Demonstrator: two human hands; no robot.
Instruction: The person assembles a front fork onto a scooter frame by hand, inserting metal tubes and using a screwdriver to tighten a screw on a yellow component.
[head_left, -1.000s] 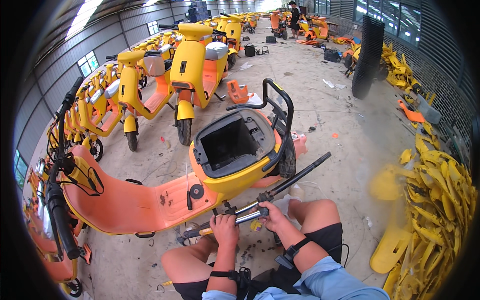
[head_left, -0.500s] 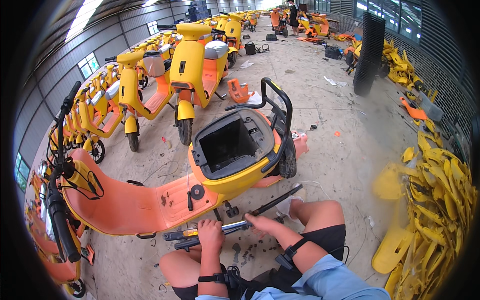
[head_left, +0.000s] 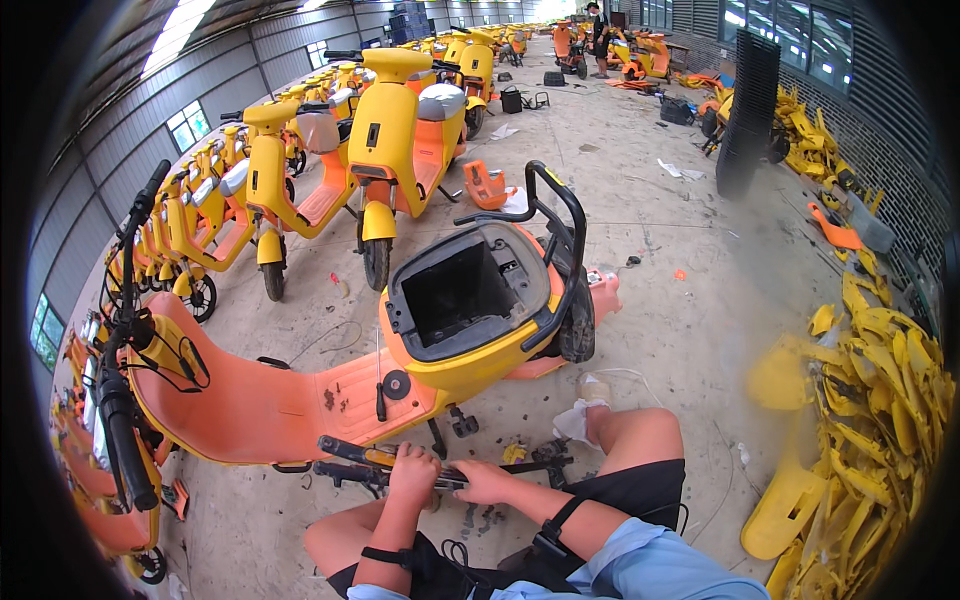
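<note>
My left hand (head_left: 412,476) is closed around what looks like a scooter front fork (head_left: 345,450), a long dark part with two side-by-side legs and an orange band. My right hand (head_left: 482,482) grips it just to the right, close to the left. The fork lies roughly level above my lap, its left ends close to the orange footboard of a partly stripped scooter (head_left: 230,420). On that footboard rest a long screwdriver (head_left: 380,402) and a black disc (head_left: 397,385). The scooter's seat compartment (head_left: 450,300) gapes, without a seat. My right forearm partly hides the far end.
Rows of yellow scooters (head_left: 390,130) stand at the left. A heap of yellow panels (head_left: 880,400) lies along the right side, below a tall black stack (head_left: 750,110). An orange shell (head_left: 485,185) sits on the concrete floor. Far back stands a person (head_left: 599,40).
The fork's right end has swung down from its upward slant. My right hand has moved down and left, nearer my left hand, which has shifted slightly left.
</note>
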